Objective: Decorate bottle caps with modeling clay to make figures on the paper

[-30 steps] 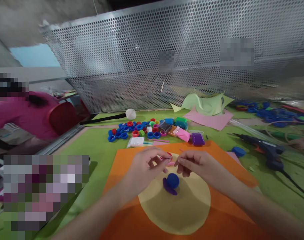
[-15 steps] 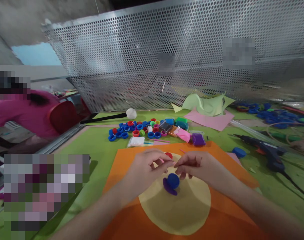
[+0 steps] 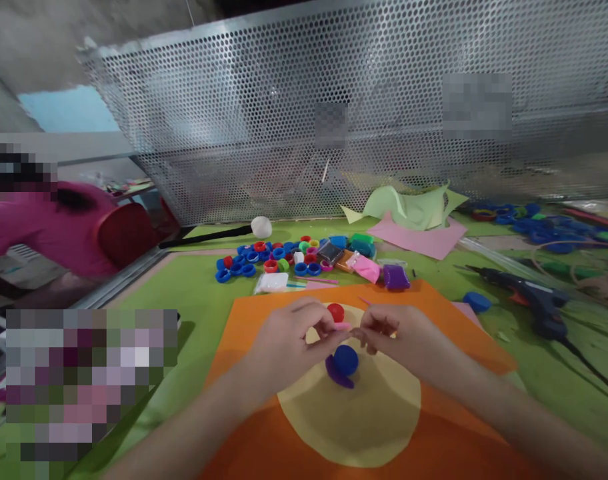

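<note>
My left hand (image 3: 289, 340) and my right hand (image 3: 399, 333) meet fingertip to fingertip over a yellow paper circle (image 3: 364, 420) that lies on an orange sheet (image 3: 254, 320). Both pinch a small pink strip (image 3: 342, 326) between them. Just below the fingers a blue ball (image 3: 346, 359) sits on a purple disc (image 3: 337, 375). A red cap (image 3: 335, 311) lies right behind the left fingertips.
A heap of blue, red and green rings and caps (image 3: 269, 259) and clay packets (image 3: 367, 267) lies behind the sheet. A glue gun (image 3: 529, 300) lies to the right, a blue cap (image 3: 477, 301) near it. Perforated metal panel (image 3: 334, 113) at the back. A person in pink (image 3: 49, 227) at left.
The two hands have drawn a little closer together around the pink strip. The red cap shows more fully behind the left fingers. The ball and disc have not moved.
</note>
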The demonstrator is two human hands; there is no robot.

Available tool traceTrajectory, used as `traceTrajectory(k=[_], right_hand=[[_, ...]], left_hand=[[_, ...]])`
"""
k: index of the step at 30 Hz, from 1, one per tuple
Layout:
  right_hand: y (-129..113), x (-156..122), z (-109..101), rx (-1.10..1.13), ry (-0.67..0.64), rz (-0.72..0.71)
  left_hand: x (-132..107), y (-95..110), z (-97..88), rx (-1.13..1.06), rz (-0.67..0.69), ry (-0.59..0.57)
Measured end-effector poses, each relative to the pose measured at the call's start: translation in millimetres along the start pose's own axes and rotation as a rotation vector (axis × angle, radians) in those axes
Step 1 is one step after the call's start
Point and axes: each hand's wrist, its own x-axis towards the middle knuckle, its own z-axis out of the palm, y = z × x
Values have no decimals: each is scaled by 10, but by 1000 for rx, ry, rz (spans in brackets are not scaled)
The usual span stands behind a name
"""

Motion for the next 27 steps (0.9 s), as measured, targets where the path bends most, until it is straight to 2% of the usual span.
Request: traceTrajectory(k=[4,7,12,20,27], right_hand=[[-5,-7,-9,-315,23,8],[23,-1,-28,-442,10,35],[101,37,-57,-492,-22,54],[98,44,-57,-537,-18,89],[135,51,-69,-467,-40,51]], left_hand=[[-4,11,0,47,38,8],[1,21,-8,24,39,-5],[16,29,-10,20,-9,-76],[12,-58,7,36,19,-80],[20,2,-18,36,-8,-98]])
